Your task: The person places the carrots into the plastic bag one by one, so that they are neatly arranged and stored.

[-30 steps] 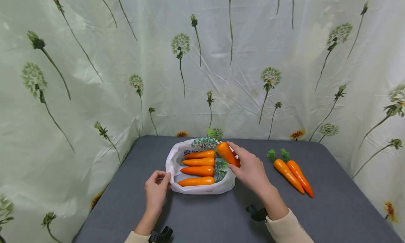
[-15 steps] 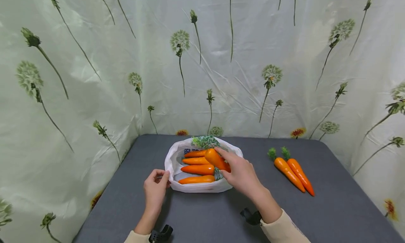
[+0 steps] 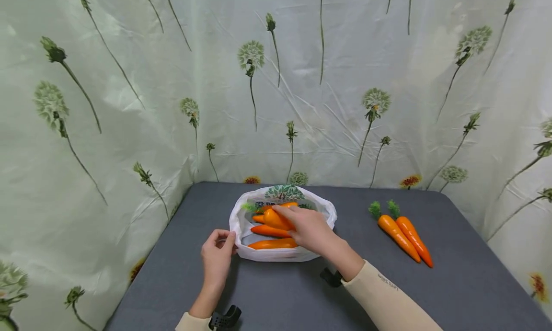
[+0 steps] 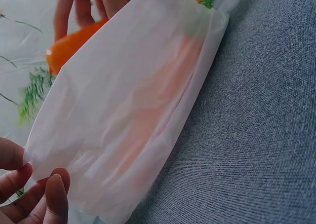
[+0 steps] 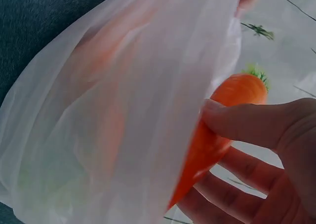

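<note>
The right hand [image 3: 311, 230] grips an orange plastic carrot with a green leafy top [image 3: 276, 218], fingers and thumb curled round it, holding it inside the mouth of a white thin plastic bag [image 3: 282, 254] above the other orange carrots [image 3: 272, 244] lying there. The left hand [image 3: 217, 256] pinches the bag's left rim between curled fingers and thumb. The bag sits near the middle of a grey fabric-covered table [image 3: 276, 297]. Well to the right, two more orange carrots [image 3: 403, 235] lie side by side, touching. A pale curtain printed with dandelions [image 3: 302, 82] hangs behind the far edge.
</note>
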A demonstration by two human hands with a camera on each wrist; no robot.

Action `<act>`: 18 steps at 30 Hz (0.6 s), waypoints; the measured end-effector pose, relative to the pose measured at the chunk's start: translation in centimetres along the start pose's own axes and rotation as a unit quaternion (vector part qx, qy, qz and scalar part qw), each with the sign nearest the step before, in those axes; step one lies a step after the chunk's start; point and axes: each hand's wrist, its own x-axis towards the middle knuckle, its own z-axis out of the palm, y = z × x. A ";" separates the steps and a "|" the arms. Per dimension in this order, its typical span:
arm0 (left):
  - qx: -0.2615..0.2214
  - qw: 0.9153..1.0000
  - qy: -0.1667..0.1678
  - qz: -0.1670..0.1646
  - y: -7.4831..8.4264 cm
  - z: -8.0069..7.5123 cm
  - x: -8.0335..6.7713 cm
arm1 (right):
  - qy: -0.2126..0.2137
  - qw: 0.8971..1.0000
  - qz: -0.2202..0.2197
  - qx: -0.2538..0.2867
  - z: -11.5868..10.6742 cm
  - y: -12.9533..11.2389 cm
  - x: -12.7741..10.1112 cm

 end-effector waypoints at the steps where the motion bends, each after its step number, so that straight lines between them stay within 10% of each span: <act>1: -0.002 1.000 0.000 0.000 0.0 0.0 0.0 | -0.008 1.000 -0.002 -0.004 0.1 0.0 0.2; 18: 0.003 1.000 0.011 0.019 -0.4 0.3 0.0 | -0.113 0.992 0.007 -0.050 1.7 0.2 2.2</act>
